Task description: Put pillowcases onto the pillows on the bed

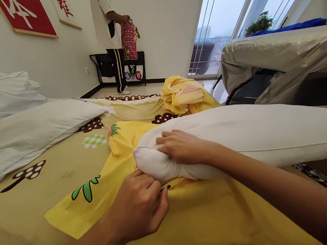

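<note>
A white pillow (252, 128) lies across the bed, one corner pointing left onto a yellow pillowcase (217, 213) with green leaf prints. My right hand (181, 147) grips the pillow near that corner, its fingers pressed into the fabric. Just below the corner, my left hand (143, 204) is closed on the pillowcase's yellow cloth, with the knuckles up. The corner looks outside the cloth, resting on top of it. Some of the pillowcase is hidden under the pillow and my arms.
The bed sheet (65, 177) is tan with mushroom prints. White pillows (38, 129) lie at left, and crumpled yellow bedding (185, 94) sits at the far edge. Beyond stands a person (113, 39) holding a red checked garment (129, 39). A plastic-covered bed (283, 47) is at right.
</note>
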`<state>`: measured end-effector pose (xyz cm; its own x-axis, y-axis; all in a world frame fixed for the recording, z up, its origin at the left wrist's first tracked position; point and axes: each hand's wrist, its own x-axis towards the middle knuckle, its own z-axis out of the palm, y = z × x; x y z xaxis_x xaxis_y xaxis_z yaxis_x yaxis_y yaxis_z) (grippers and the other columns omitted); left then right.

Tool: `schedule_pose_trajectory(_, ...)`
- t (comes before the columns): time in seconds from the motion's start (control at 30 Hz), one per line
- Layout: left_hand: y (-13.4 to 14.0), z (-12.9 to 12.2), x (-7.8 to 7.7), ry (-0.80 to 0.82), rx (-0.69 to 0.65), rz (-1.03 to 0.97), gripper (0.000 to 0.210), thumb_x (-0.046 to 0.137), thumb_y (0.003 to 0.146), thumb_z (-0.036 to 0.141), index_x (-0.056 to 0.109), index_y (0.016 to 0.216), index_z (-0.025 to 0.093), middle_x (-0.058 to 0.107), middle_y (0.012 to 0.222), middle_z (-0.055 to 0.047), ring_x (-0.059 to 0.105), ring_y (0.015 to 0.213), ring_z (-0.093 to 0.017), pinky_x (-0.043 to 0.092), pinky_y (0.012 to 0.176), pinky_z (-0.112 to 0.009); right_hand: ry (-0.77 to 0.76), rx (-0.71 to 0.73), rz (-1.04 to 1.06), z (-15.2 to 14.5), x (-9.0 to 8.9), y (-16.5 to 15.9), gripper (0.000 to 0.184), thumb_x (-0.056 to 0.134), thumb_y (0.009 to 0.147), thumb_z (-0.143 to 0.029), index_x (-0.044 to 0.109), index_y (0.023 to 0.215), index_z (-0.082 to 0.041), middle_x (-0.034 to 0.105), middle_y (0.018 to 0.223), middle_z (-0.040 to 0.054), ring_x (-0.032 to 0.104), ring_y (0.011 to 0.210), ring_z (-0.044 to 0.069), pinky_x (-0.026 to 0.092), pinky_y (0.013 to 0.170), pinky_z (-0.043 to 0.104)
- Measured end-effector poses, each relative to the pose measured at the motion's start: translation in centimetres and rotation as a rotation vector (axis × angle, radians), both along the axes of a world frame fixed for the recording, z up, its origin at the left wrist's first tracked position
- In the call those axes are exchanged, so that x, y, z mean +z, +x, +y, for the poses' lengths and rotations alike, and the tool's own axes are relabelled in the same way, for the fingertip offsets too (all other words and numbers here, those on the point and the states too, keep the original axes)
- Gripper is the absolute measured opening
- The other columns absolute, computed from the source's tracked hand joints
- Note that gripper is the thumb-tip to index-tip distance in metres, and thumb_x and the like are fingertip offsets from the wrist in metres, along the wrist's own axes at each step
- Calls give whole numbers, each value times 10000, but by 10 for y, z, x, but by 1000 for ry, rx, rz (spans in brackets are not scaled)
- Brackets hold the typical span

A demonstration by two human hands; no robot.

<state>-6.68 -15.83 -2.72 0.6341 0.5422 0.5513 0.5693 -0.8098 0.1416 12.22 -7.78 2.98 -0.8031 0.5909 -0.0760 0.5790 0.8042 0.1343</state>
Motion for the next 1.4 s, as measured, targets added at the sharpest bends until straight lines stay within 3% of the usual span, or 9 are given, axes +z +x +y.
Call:
schedule_pose_trajectory(0.13, 9, 4, 12, 2, 58, 3, 331, 436, 869, 210, 461, 540, 184, 494, 485, 3, 416, 461, -115, 265, 492, -297, -184, -92, -100, 5, -14, -23, 188, 505, 817, -124, 678, 879, -162, 693, 939, 87, 613, 844, 206, 353, 607, 279)
schedule_pose_trajectory(0.23, 17, 6, 18, 17, 54, 3, 351, 438, 865, 214, 449, 515, 179, 485, 450, 10, 392, 426, -100, 262, 503, -299, -287, -26, -84, -5, -37, -34, 169, 526, 841, -212, 684, 865, -157, 710, 943, 101, 645, 842, 230, 404, 618, 295)
schedule_pose_trajectory(0.4, 24, 5, 4, -71, 35, -25, 347, 425, 873, 236, 446, 532, 175, 520, 488, 6, 426, 466, -102, 284, 533, -291, -298, 88, 214, -36, -38, 1, 245, 626, 773, -190, 659, 1014, -168, 692, 1029, 72, 614, 971, 203, 465, 832, 308)
schedule_pose_trajectory(0.53, 11, 9, -29, -220, 105, 31, 392, 384, 906, 256, 457, 530, 176, 535, 482, -6, 446, 476, -117, 288, 546, -288, 51, 17, 314, -88, -40, 69, 677, 649, 804, -344, 403, 1427, -248, 490, 1422, 104, 470, 1261, 277, 387, 1012, 436)
schedule_pose_trajectory(0.7, 6, 9, -55, -216, 91, 33, 419, 350, 925, 251, 452, 524, 179, 532, 501, -17, 466, 514, -132, 323, 587, -286, 559, -90, 164, -124, -75, 143, 682, 464, 797, -168, 379, 1455, -328, 440, 1463, 109, 400, 1322, 375, 336, 947, 556)
schedule_pose_trajectory(0.87, 11, 2, -34, -181, 4, 140, 441, 346, 948, 224, 526, 549, 169, 580, 529, -23, 509, 523, -131, 358, 635, -298, 582, 41, 138, -92, -78, 159, 837, 366, 760, 4, 233, 1506, -348, 647, 1140, 92, 589, 1091, 245, 421, 886, 418)
schedule_pose_trajectory(0.97, 11, -10, -8, -228, -98, 315, 406, 452, 924, 332, 573, 572, 169, 603, 529, -25, 544, 519, -145, 402, 686, -318, 506, 101, 127, -69, -56, 145, 757, 373, 815, -17, 266, 1497, -330, 652, 888, 32, 605, 797, 171, 446, 746, 313)
schedule_pose_trajectory(1.2, 31, -24, 32, -184, -123, 333, 303, 522, 869, 366, 643, 690, 154, 666, 633, -46, 598, 588, -185, 428, 684, -340, 368, 57, 18, -56, 2, 88, 617, 459, 783, -38, 504, 1331, -319, 625, 829, 12, 570, 693, 157, 334, 575, 271)
schedule_pose_trajectory(1.4, 40, -7, 22, -351, -151, 257, 253, 553, 830, 304, 583, 614, 174, 646, 619, -39, 585, 595, -177, 406, 614, -311, 70, 15, -71, -67, -37, 62, 361, 495, 840, -100, 618, 1134, -271, 647, 882, 25, 592, 705, 155, 281, 542, 269)
